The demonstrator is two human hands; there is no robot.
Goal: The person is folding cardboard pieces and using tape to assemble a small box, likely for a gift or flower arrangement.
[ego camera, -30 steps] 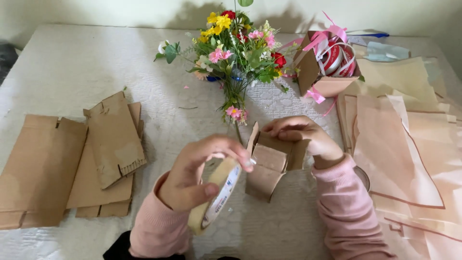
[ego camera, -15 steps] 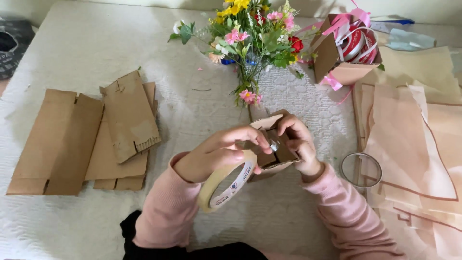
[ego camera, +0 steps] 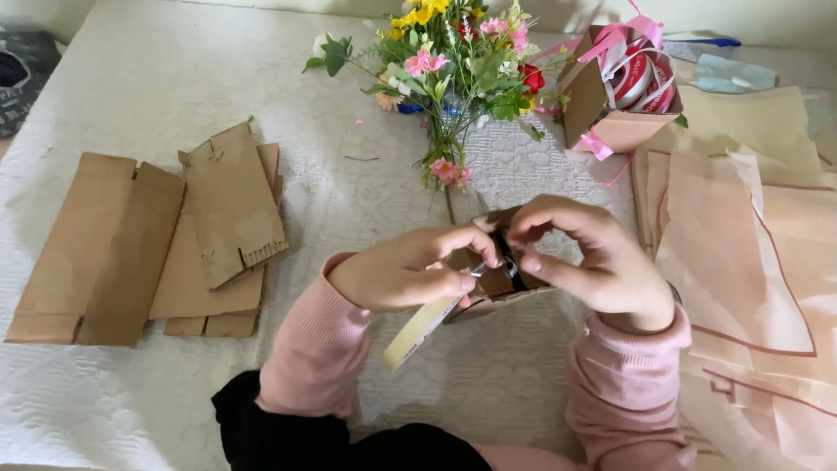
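Observation:
A small brown cardboard box [ego camera: 493,281] is held low in the middle of the view, between both hands. My left hand [ego camera: 401,270] grips a roll of clear tape [ego camera: 420,328] that hangs below it, and its fingertips pinch the tape end against the box. My right hand [ego camera: 593,257] curls over the box's top and right side and holds it. Both wrists are in pink sleeves. Most of the box is hidden by my fingers.
Flat brown cardboard pieces [ego camera: 148,240] lie in a pile at the left. A bunch of mixed flowers [ego camera: 453,61] lies at the top centre. A cardboard box with pink and red ribbon rolls [ego camera: 623,92] stands at the top right, and pale pink paper sheets [ego camera: 750,253] cover the right side.
My hands have closed in on the small box. The tape roll has swung from facing me to hanging edge-on below my left hand. The view has shifted slightly downward.

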